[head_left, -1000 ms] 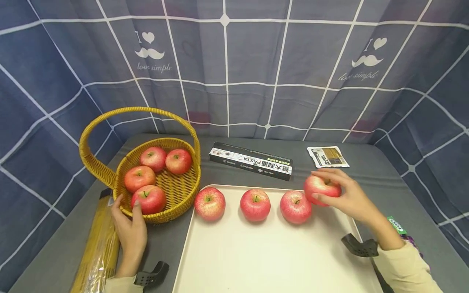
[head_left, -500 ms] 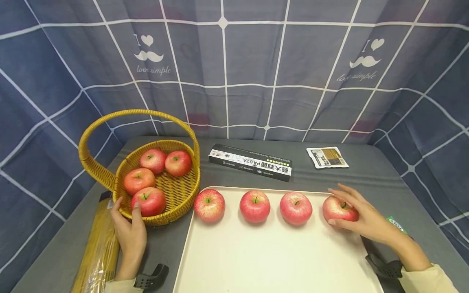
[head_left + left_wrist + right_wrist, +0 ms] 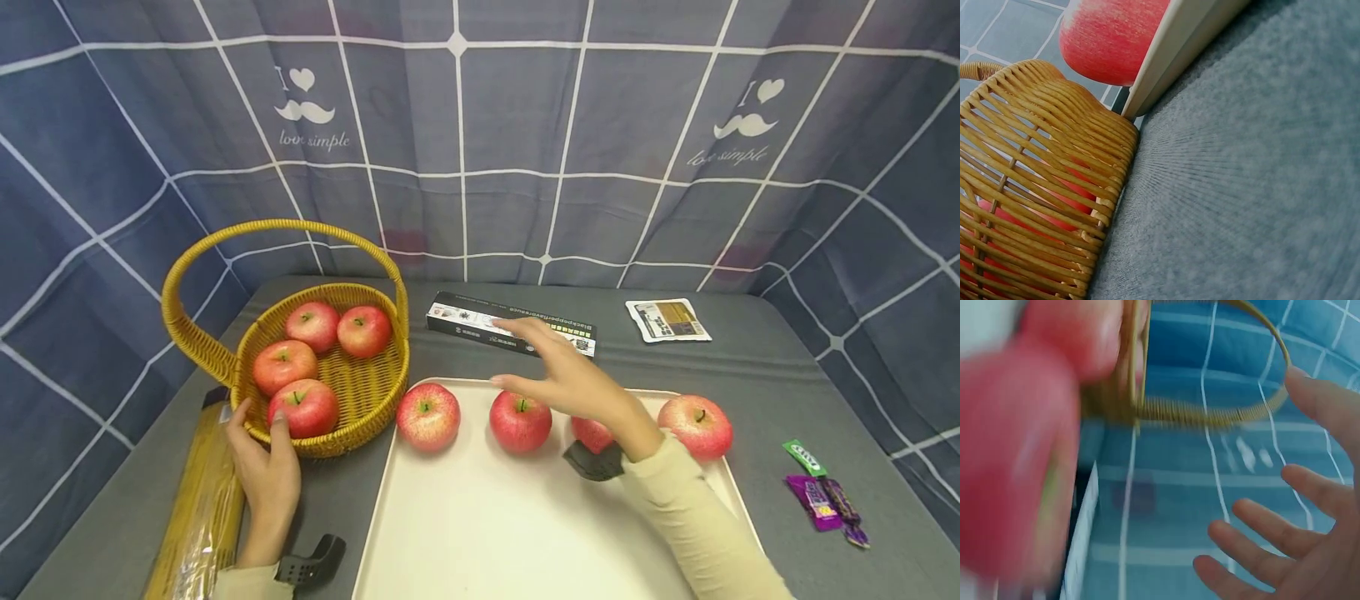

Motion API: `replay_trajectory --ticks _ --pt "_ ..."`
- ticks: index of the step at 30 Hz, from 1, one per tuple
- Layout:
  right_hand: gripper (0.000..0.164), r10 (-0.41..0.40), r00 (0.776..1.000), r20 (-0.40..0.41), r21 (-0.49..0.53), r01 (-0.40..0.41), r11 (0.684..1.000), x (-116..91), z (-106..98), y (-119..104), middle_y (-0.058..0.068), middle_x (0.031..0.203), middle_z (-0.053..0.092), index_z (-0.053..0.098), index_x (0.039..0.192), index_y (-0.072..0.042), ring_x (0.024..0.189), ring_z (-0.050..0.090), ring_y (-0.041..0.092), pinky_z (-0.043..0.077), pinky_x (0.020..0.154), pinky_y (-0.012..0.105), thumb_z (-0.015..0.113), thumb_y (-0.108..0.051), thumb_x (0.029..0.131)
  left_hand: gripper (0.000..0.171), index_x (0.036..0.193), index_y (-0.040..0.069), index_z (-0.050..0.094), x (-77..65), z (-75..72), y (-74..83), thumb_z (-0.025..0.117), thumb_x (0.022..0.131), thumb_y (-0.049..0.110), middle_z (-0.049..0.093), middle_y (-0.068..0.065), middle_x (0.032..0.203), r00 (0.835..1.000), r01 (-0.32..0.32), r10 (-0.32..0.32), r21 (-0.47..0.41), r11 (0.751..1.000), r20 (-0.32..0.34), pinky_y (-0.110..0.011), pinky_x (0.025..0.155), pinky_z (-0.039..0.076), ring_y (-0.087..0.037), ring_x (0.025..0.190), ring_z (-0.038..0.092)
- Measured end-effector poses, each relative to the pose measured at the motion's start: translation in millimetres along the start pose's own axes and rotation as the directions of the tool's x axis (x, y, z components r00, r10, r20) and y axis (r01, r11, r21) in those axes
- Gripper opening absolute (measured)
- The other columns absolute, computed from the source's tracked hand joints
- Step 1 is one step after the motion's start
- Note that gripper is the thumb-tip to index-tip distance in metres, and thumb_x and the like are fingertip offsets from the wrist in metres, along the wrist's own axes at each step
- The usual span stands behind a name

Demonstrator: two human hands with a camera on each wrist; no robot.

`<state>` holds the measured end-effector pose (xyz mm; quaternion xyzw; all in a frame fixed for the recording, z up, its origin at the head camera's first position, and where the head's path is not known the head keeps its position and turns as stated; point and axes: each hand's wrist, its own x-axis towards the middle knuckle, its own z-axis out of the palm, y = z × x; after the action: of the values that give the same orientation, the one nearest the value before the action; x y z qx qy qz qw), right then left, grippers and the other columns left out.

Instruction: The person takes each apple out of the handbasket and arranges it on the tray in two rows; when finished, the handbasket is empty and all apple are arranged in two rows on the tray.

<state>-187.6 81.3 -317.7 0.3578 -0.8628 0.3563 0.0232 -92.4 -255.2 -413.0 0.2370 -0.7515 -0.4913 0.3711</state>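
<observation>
On the grey counter (image 3: 787, 375): 1 cream tray (image 3: 525, 533) w/ 4 apples in a row along its far edge, 1 wicker basket (image 3: 360, 400) at 9 o'clock of the tray w/ 4 more apples. Right hand (image 3: 570, 379) hovers over the row, fingers spread, holding nothing, above the 2nd apple (image 3: 520, 422) and hiding most of the 3rd apple (image 3: 592, 433). Left hand (image 3: 266, 475) rests on the basket's near rim, fingers straight; 1 spaghetti pack (image 3: 198, 517) at 7 o'clock, 1 pasta box (image 3: 465, 321) at 12, 1 sachet (image 3: 669, 320) at 1.

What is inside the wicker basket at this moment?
The wicker basket holds four red apples, with the left hand resting against its front rim. The basket floor beneath the apples is covered.
</observation>
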Motion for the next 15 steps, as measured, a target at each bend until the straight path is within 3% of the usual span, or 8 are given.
replay_trajectory --ticks 3,8,11,15 --pt "0.063 -0.07 0.996 0.057 0.053 0.067 0.996 39 36 -17 -0.008 0.132 0.044 0.039 0.135 -0.028 0.123 0.043 0.012 0.036 0.102 0.037 0.062 -0.047 0.08 0.047 0.133 0.004 0.034 0.0 -0.2 -0.5 0.046 0.09 0.021 0.037 -0.018 0.137 1.0 0.004 -0.004 0.006 1.0 -0.001 -0.037 0.11 0.018 -0.03 0.131 0.029" --pt "0.064 -0.112 0.986 0.122 0.083 0.102 0.991 92 93 -47 -0.003 0.134 0.042 0.039 0.136 -0.023 0.124 0.039 0.01 0.034 0.104 0.032 0.061 -0.046 0.081 0.047 0.133 0.005 0.034 1.1 -0.1 -0.3 0.046 0.09 0.022 0.038 -0.019 0.137 1.0 0.005 -0.005 0.01 1.0 0.0 -0.038 0.11 0.019 -0.03 0.131 0.03" --pt "0.068 -0.123 0.975 0.187 0.054 0.115 0.992 115 122 -63 0.001 0.136 0.041 0.036 0.138 -0.019 0.126 0.037 0.011 0.033 0.104 0.028 0.064 -0.043 0.08 0.048 0.133 0.005 0.034 2.0 0.1 -0.8 0.046 0.09 0.021 0.038 -0.019 0.137 1.0 0.002 -0.002 0.004 1.0 0.002 -0.039 0.11 0.019 -0.03 0.131 0.03" --pt "0.077 -0.106 0.939 0.326 0.003 0.111 0.994 132 153 -81 0.003 0.137 0.039 0.028 0.14 -0.02 0.126 0.036 0.011 0.033 0.103 0.024 0.066 -0.044 0.077 0.048 0.133 0.005 0.034 1.7 0.8 -1.3 0.047 0.09 0.022 0.038 -0.018 0.138 1.0 0.002 -0.002 -0.002 1.0 0.006 -0.042 0.109 0.019 -0.03 0.131 0.03"
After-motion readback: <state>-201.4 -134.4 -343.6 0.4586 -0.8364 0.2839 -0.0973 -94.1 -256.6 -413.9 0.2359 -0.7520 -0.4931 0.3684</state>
